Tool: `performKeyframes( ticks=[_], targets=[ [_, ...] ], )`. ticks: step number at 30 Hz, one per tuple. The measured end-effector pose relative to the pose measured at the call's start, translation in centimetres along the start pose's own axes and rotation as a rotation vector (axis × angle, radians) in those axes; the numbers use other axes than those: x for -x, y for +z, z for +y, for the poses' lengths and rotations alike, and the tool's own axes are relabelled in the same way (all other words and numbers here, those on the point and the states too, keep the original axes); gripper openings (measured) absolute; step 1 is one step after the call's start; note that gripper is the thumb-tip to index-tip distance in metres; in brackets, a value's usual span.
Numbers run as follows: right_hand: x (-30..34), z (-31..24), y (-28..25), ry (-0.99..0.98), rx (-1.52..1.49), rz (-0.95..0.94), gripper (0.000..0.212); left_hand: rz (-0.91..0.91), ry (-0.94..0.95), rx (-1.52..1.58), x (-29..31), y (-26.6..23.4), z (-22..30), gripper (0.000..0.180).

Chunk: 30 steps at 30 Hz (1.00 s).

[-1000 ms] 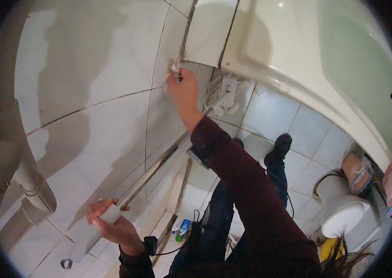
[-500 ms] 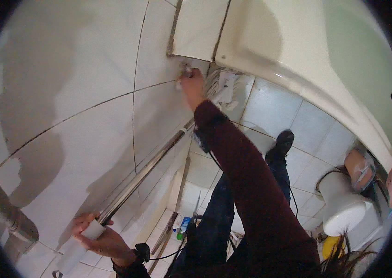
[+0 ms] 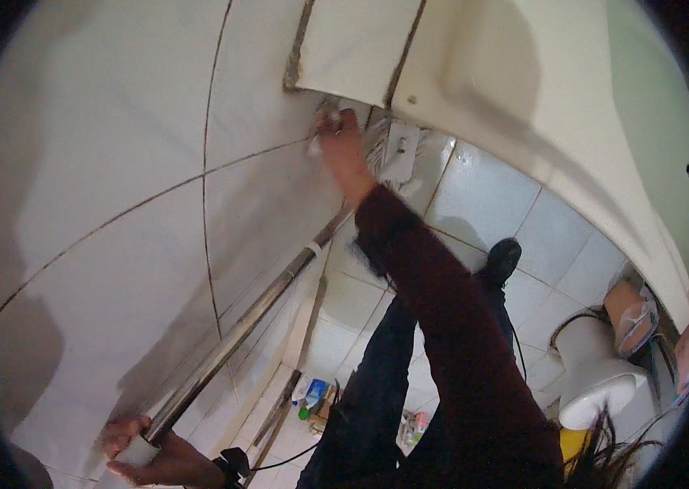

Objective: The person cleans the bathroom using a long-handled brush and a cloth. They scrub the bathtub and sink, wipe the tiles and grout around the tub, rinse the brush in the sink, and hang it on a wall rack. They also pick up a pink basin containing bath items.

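Note:
My left hand (image 3: 161, 456) is closed around the white grip (image 3: 139, 451) of a mop, at the lower left. The mop's metal pole (image 3: 234, 338) slants away toward the upper middle, where my right forearm crosses in front of it. Its white mop head (image 3: 397, 151) with stringy fringe rests on the floor by the tub corner. My right hand (image 3: 344, 151) reaches to the tiled wall just below the tub's ledge. Its fingers are closed around a small pale, partly shiny thing (image 3: 328, 114), blurred and mostly hidden.
A cream bathtub (image 3: 475, 90) spans the upper right. The tiled wall (image 3: 108, 269) fills the left. My shoe (image 3: 503, 257) stands on pale floor tiles (image 3: 483, 191). A white toilet-like fixture (image 3: 597, 383) sits lower right; small bottles (image 3: 309, 395) stand by the wall's foot.
The view has shifted slightly. My left hand and the mop's grip appear lower and further left. My right hand stays at the same spot by the wall.

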State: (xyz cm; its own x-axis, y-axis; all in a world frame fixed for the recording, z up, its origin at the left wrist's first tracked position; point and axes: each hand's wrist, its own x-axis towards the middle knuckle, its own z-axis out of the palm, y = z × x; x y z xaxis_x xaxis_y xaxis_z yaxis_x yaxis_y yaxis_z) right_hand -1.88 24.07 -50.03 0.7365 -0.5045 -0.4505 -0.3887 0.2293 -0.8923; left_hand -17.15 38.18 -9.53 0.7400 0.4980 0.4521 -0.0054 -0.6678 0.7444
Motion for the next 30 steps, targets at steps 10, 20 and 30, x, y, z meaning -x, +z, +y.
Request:
performKeyframes(
  ticks=[10, 20, 30],
  targets=[
    [11.1, -1.8, 0.1, -0.058, -0.096, -0.369, 0.036, 0.022, -0.084, 0.002, 0.5, 0.6, 0.6, 0.030],
    [8.9, -2.9, -1.5, 0.083, -0.098, -0.415, 0.029, -0.179, -0.029, 0.090, 0.5, 0.7, 0.3, 0.035],
    [19.7, 0.0, -5.3, 0.421, -0.346, -0.094, 0.017, -0.137, 0.087, -0.059, 0.0, 1.8, 0.9, 0.035]
  ],
)
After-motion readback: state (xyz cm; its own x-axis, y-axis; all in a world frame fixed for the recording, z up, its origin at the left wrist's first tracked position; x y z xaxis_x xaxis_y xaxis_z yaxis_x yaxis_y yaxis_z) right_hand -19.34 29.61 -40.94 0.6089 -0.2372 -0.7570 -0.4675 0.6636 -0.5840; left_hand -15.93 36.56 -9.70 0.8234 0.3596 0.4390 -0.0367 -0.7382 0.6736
